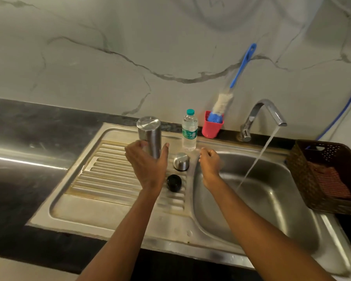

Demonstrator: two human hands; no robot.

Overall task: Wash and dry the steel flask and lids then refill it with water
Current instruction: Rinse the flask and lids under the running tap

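Observation:
The steel flask (150, 134) stands on the ribbed drainboard (109, 179), flat end up. My left hand (148, 165) cups its lower part: the fingers reach its left side and the thumb stands a little off its right side. A domed steel lid (180, 161) and a black inner lid (174, 182) lie on the drainboard just right of that hand. My right hand (210, 165) hovers over the left rim of the sink basin (276, 201), fingers loosely curled, holding nothing.
The tap (265, 112) runs a stream of water into the basin. A plastic water bottle (189, 130) and a red cup (212, 127) holding a blue bottle brush stand at the back rim. A brown basket (304, 179) with a cloth sits on the right.

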